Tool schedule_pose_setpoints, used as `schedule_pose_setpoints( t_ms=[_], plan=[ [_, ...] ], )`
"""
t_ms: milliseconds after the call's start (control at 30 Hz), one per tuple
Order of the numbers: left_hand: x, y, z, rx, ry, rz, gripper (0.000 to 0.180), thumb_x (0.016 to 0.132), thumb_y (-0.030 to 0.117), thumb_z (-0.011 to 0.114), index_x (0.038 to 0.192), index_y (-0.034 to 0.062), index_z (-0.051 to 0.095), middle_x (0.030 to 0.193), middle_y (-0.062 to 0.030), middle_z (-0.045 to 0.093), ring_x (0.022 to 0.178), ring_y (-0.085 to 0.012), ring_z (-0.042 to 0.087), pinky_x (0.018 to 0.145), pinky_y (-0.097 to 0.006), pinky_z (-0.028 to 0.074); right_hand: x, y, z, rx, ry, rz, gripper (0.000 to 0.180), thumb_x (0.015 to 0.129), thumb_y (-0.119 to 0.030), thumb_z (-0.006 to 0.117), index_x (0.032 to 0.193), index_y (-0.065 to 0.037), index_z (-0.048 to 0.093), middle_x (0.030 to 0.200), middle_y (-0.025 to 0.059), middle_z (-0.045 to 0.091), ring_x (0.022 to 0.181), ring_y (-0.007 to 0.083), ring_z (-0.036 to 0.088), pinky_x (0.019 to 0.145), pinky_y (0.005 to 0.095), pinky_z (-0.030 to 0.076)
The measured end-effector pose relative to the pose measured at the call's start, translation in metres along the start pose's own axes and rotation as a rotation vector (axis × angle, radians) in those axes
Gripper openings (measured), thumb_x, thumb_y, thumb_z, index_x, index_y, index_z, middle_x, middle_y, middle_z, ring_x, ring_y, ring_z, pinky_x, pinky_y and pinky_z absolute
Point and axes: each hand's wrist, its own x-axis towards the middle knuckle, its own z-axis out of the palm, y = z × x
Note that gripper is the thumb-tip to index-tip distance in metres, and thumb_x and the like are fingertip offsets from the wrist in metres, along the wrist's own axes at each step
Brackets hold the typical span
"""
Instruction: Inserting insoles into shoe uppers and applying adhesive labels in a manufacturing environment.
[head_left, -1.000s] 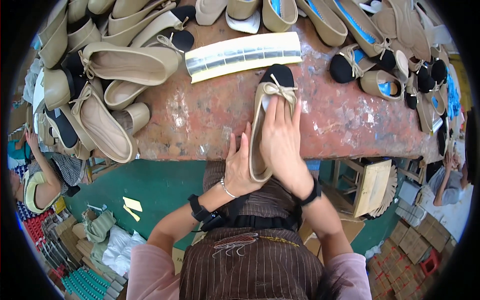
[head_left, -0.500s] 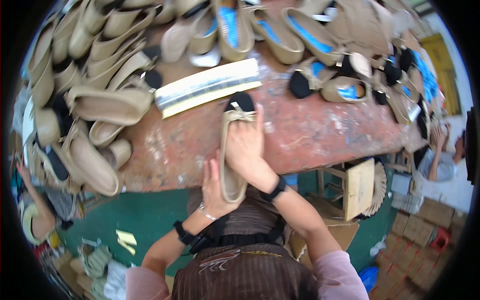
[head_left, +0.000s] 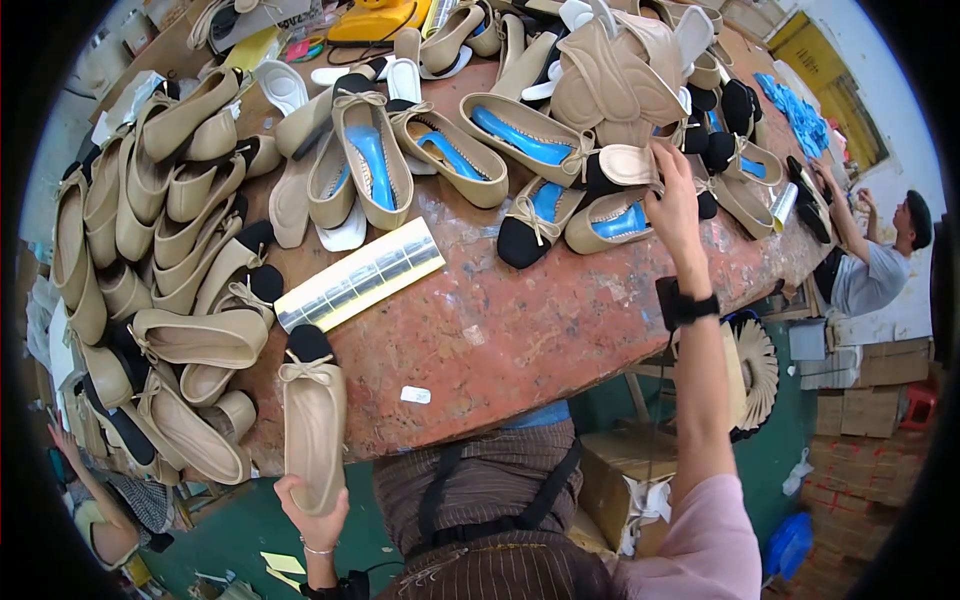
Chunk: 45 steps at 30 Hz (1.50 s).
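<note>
Over at the bench's left end there's a heap of beige shoes (head_left: 205, 345), toes every which way. Just right of it, at the near edge, the left hand's grip (head_left: 318, 527) is clasped round the heel of a black-toed shoe with a bow (head_left: 315, 430). The heel sticks out past that edge and the toe points inward over the bench (head_left: 500, 340); I can't tell whether the toe touches down.

A moment ago both hands were on that shoe, the right one inside it. Now the shoe has gone left and only the left hand bears it, which, as I judge it, frees the right for something else.

Beyond the toe lies a silver-and-yellow sheet (head_left: 362, 273), then a small white label (head_left: 415, 395) nearer the front edge. Farther right, the right hand's grip (head_left: 677, 210) has gone out among blue-lined shoes, well apart from the held one. Its fingers are at the end of a pale insole (head_left: 627, 165); whether they pinch it or merely touch, I can't tell.
</note>
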Motion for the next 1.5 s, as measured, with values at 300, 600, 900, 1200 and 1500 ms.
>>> schedule_pose_setpoints(
  t_ms=[300,600,900,1200,1500],
  plan=[
    [0.139,0.208,0.115,0.161,-0.188,0.701,0.047,0.077,0.007,0.078,0.121,0.0032,0.061,0.143,-0.0216,0.051,0.135,-0.0407,0.047,0.11,-0.046,0.04,0.026,-0.002,-0.073,0.386,0.286,0.184,0.034,0.098,-0.008,0.053,0.129,0.002,0.062,0.115,0.0109,0.071,0.096,0.0133,0.066,0.086,0.0294,0.051],
    [0.199,0.276,0.343,0.197,-0.122,1.073,0.017,0.077,0.017,0.079,0.085,0.0055,0.069,0.146,-0.0151,0.052,0.14,-0.0409,0.04,0.115,-0.056,0.031,-0.086,-0.017,-0.181,1.086,0.015,0.791,0.044,0.106,-0.023,0.038,0.139,0.004,0.045,0.12,0.0151,0.065,0.096,0.0173,0.061,0.077,0.0307,0.051],
    [0.107,0.131,0.099,0.234,-0.496,0.756,0.018,0.073,0.0,0.078,0.078,-0.0001,0.06,0.147,-0.026,0.047,0.13,-0.0454,0.051,0.106,-0.048,0.045,-0.148,-0.08,-0.155,0.437,-0.548,0.037,0.04,0.1,-0.027,0.056,0.126,0.002,0.063,0.126,0.0137,0.063,0.097,0.0252,0.056,0.086,0.0373,0.043],
    [0.066,0.05,0.102,0.074,-0.213,0.597,0.117,0.07,0.047,0.089,0.154,0.0112,0.017,0.159,-0.0298,0.019,0.143,-0.0471,0.033,0.116,-0.056,0.033,-0.204,-0.207,-0.055,0.771,-0.799,-0.39,0.026,0.067,-0.008,0.069,0.091,-0.006,0.077,0.105,0.0061,0.068,0.098,0.0233,0.059,0.087,0.0365,0.044],
    [0.054,0.028,0.116,-0.193,-0.164,0.523,0.134,0.069,0.054,0.088,0.157,0.0147,-0.005,0.156,-0.0328,0.023,0.142,-0.0486,0.034,0.114,-0.057,0.034,-0.214,-0.244,-0.037,0.822,-0.884,-0.415,0.029,0.061,-0.016,0.076,0.088,-0.006,0.077,0.099,0.0045,0.07,0.101,0.0228,0.06,0.09,0.0361,0.046]
  ],
)
